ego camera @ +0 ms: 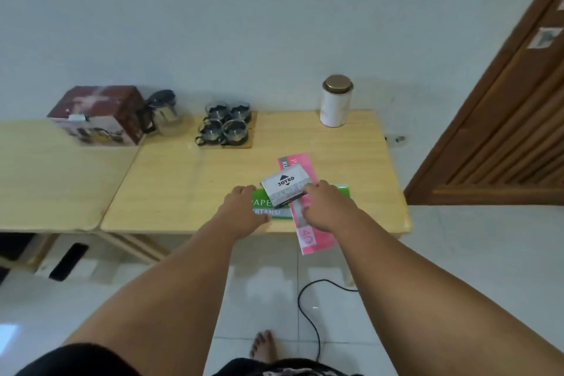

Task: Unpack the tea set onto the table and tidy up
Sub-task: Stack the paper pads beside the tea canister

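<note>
On the wooden table [189, 180] stand a glass teapot [164, 114] and several glass cups [224, 127] on a small wooden tray [249, 139], next to the dark red tea set box [97, 114]. Near the front edge lie a green receipt book [271, 207], a pink receipt book [314, 238] that overhangs the edge, and a grey JOYKO stamp pad box [285, 188] on top. My left hand [244, 207] rests on the green book. My right hand [326, 204] grips the stamp pad box and the pink book beneath it.
A white tin with a gold lid [336, 101] stands at the table's back right. A second table [52, 177] adjoins on the left. A black cable [308, 314] lies on the tiled floor near my foot [264, 343]. A brown wooden door [503, 119] is at right.
</note>
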